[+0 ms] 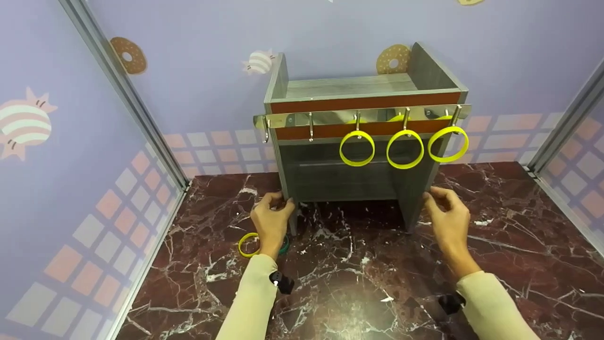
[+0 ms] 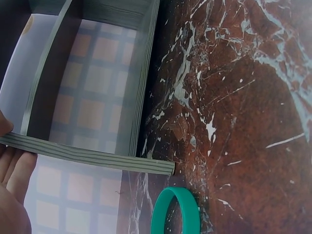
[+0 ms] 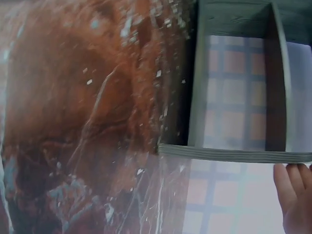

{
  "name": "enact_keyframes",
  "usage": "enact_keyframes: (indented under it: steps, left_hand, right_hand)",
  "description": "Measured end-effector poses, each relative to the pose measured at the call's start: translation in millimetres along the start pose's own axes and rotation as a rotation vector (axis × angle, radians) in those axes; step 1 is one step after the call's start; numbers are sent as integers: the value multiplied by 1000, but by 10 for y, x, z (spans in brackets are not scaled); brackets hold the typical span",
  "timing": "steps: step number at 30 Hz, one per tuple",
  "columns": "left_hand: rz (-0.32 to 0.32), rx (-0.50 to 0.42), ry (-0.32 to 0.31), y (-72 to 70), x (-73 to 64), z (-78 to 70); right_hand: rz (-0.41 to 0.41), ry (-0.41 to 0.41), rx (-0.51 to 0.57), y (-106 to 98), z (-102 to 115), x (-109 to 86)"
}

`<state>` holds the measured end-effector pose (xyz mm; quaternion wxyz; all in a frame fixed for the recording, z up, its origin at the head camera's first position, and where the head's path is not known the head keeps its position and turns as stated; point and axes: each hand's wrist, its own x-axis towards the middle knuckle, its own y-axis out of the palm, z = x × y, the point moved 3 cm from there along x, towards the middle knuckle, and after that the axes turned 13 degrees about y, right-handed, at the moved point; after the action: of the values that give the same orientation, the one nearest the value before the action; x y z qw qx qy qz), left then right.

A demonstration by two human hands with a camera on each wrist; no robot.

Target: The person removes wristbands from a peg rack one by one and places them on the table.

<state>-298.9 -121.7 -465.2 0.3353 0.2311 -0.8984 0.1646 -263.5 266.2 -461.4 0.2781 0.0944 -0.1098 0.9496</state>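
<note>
A grey wooden shelf [image 1: 349, 182] with red-brown front strips stands on the marble-patterned surface. My left hand [image 1: 271, 215] grips the lower front edge of its left side panel. In the left wrist view the thumb is on the inner side and the fingers [image 2: 22, 175] lie outside. My right hand [image 1: 448, 215] holds the right side panel at a similar height; its fingers [image 3: 285, 185] lie along the outside, and its thumb is outside the right wrist view. Three yellow rings [image 1: 357, 148] hang from hooks on the metal hook rail [image 1: 332, 117]; the two leftmost hooks carry none.
Beside my left wrist a yellow ring [image 1: 241, 245] and a green ring [image 2: 192, 209] lie on the marble-patterned surface [image 1: 349, 293]. The green one is partly hidden in the head view. Patterned walls [image 1: 212, 94] enclose the back and both sides.
</note>
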Motion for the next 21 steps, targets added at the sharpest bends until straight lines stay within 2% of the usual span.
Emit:
enact_keyframes:
  steps: [3,8,13,17,21]
  left_hand:
    - [-1,-7,5,0,-9,8]
    - [-12,-5,24,9,-15,29]
    - [-21,4,23,-1,-24,37]
    - [-22,9,21,5,-27,38]
    - [-29,15,35,14,-25,39]
  right_hand:
    - [39,70,121,-42,43,30]
    - [92,117,439,-90,229,114]
    - [134,119,605,-146,463,185]
    - [175,164,773,-206,629,225]
    - [226,171,921,-250,779,252]
